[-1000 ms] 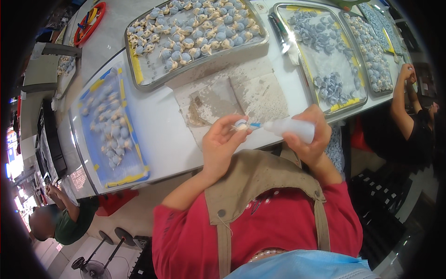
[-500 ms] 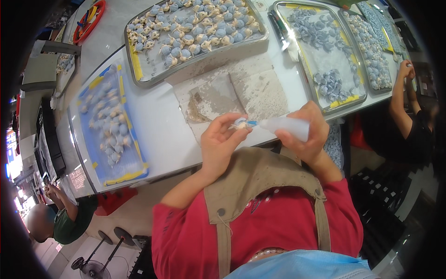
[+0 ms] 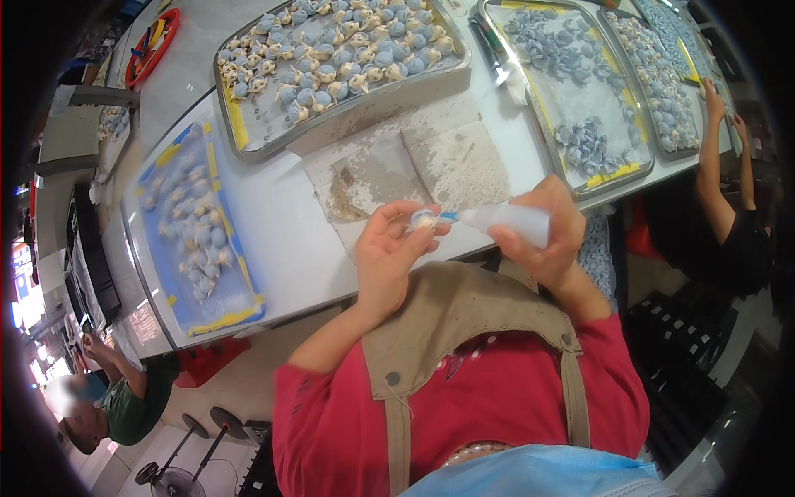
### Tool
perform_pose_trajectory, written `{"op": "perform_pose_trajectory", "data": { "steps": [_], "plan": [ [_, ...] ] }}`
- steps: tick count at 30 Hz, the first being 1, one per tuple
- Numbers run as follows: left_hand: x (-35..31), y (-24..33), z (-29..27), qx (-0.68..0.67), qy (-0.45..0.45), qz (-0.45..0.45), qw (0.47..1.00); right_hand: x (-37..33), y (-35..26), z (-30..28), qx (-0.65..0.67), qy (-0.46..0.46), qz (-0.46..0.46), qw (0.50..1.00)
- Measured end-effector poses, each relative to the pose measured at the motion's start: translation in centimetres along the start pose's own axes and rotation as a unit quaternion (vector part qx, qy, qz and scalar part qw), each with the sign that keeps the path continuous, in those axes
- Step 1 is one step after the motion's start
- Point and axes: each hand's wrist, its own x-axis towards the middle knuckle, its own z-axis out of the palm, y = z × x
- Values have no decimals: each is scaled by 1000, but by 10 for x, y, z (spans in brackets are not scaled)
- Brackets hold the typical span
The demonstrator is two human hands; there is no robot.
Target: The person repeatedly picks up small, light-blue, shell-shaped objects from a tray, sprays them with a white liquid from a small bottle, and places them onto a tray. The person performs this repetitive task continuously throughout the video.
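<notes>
Between the fingertips of my left hand [image 3: 387, 255] is a small blue-and-cream figurine [image 3: 423, 219]. My right hand [image 3: 553, 228] is wrapped round a translucent white squeeze bottle [image 3: 512, 222], lying nearly level. Its blue nozzle [image 3: 449, 217] points left and comes up close to the figurine; whether they touch I cannot tell. Both hands are above the near edge of the table, in front of a stained cardboard sheet [image 3: 464, 166].
A metal tray [image 3: 364, 103] of similar figurines stands beyond the cardboard. On the left lies a blue tray [image 3: 240, 286] with more of them. To the right, another tray [image 3: 592, 186] holds blue shell-like pieces. Co-workers sit left and right; one's arm [image 3: 712, 166] reaches over the far-right trays.
My left fingers have shifted and the figurine is turned, showing more of its blue side. The bottle stays almost in place. The right co-worker's hands have moved apart.
</notes>
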Motion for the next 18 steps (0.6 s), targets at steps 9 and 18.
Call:
{"op": "perform_pose_trajectory", "data": {
  "steps": [9, 18],
  "plan": [
    [3, 3, -8, -96, -9, -53, 994, -4, 11, 3, 71, -5, 65, 995],
    [7, 2, -18, -170, -124, -73, 975, 15, 57, 56, 27, 41, 201, 978]
  ]
}}
